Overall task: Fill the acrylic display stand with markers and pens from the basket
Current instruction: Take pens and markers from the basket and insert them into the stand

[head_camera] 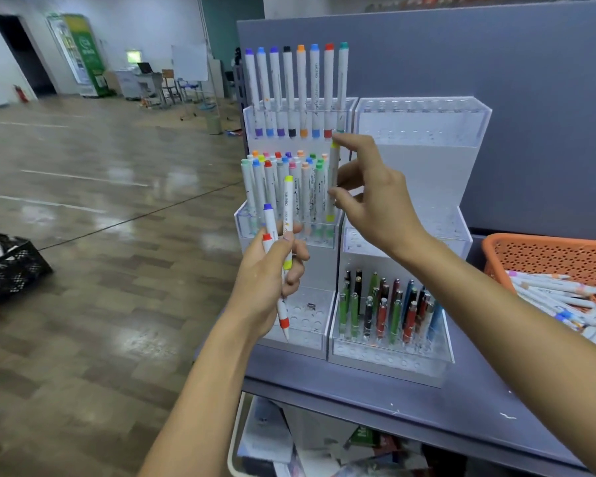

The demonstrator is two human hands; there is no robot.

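At the stand [427,173], right hand [372,201] pinches yellow marker [331,180], left hand [265,280] grips markers [288,208] (partly hidden).

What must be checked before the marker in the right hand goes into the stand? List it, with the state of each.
1. Right hand pinching the marker upright: ok.
2. Free hole under it in the middle row: cannot tell, neighbouring markers hide the holes.
3. Left hand gripping the spare markers: ok.
4. Room elsewhere: ok, the bottom left row shows empty holes.
5. Basket has more markers: ok.
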